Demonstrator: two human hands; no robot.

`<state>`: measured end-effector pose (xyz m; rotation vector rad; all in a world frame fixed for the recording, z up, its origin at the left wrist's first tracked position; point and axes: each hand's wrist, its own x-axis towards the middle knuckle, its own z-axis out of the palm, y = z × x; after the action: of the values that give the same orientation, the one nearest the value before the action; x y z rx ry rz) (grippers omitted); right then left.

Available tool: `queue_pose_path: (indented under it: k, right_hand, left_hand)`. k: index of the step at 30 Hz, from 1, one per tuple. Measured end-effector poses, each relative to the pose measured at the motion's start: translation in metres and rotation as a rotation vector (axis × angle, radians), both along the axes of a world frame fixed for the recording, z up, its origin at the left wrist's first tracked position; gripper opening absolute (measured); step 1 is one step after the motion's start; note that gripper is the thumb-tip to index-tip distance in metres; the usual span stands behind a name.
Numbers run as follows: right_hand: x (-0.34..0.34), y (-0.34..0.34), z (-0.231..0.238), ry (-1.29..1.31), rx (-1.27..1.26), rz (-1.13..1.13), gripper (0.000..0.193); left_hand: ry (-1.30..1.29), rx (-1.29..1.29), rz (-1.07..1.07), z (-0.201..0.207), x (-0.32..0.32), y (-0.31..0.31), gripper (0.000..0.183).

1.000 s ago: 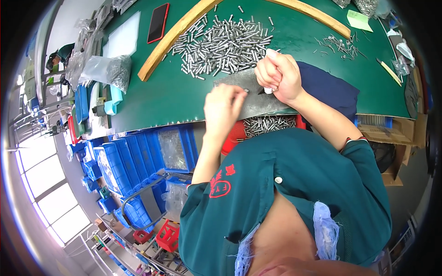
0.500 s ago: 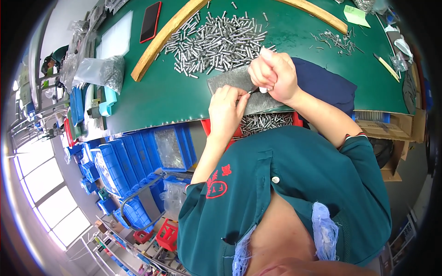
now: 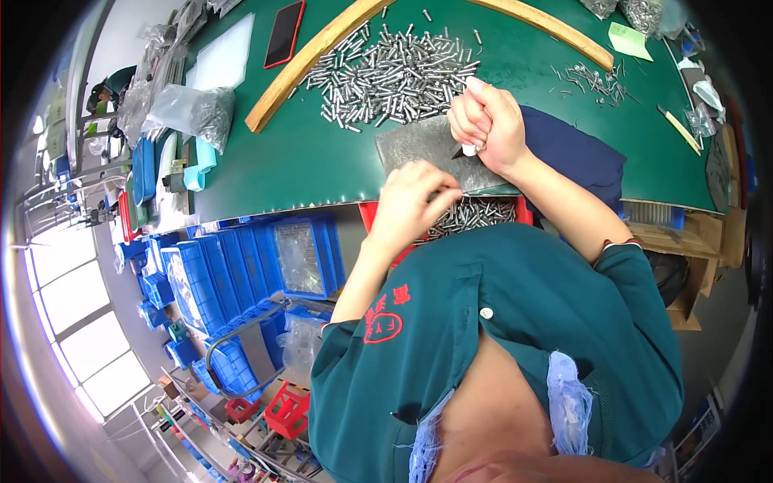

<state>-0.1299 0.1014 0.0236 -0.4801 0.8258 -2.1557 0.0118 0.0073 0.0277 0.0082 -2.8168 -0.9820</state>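
My right hand (image 3: pixel 489 129) is closed in a fist round a knife-like tool (image 3: pixel 469 150) with a white grip. Its dark pointed tip sticks out over a grey mat (image 3: pixel 419 143) at the table's near edge. My left hand (image 3: pixel 412 201) is at the mat's near left, thumb and fingers curled toward each other over a red bin (image 3: pixel 525 211). Whatever those fingertips hold, if anything, is too small to make out. Inside the bin lie many small metal pins (image 3: pixel 481 213). Beyond the mat spreads a large heap of similar metal pins (image 3: pixel 394 74).
Curved wooden strips (image 3: pixel 314 68) flank the heap on the green table (image 3: pixel 282 165). Dark blue cloth (image 3: pixel 572 153) lies under my right forearm. Thin metal scraps (image 3: pixel 596 82) are at the right, a phone (image 3: pixel 285 34) at the back left. Blue crates (image 3: pixel 217 278) stand on the left.
My left hand has moved right and nearer to me, away from the tool tip to above the red bin. My right hand still grips the tool. The whole view has shifted slightly.
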Motion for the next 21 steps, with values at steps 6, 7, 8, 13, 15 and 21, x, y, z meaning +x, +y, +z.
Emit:
queue_pose_path:
  k: [6, 7, 8, 13, 15, 21]
  right_hand:
    - [-0.002, 0.000, -0.002, -0.032, -0.062, 0.026, 0.049]
    - [-0.002, -0.001, -0.002, -0.039, -0.071, 0.032, 0.049]
    - [-0.002, -0.001, -0.001, -0.038, -0.072, 0.034, 0.049]
    - [-0.004, -0.001, -0.003, -0.037, -0.075, 0.032, 0.048]
    - [-0.004, 0.000, -0.003, -0.033, -0.076, 0.028, 0.048]
    - [0.002, 0.000, -0.002, -0.014, -0.102, 0.032, 0.048]
  left_hand:
    - [0.059, -0.314, 0.586, -0.015, -0.018, -0.052, 0.010]
    - [0.157, -0.406, 0.578, -0.018, -0.021, -0.057, 0.011]
    - [0.158, -0.407, 0.581, -0.020, -0.023, -0.060, 0.011]
    - [0.118, -0.410, 0.566, -0.018, -0.025, -0.058, 0.009]
    - [0.103, -0.319, 0.484, -0.013, -0.019, -0.046, 0.009]
    - [0.074, -0.111, 0.317, -0.025, -0.005, -0.004, 0.009]
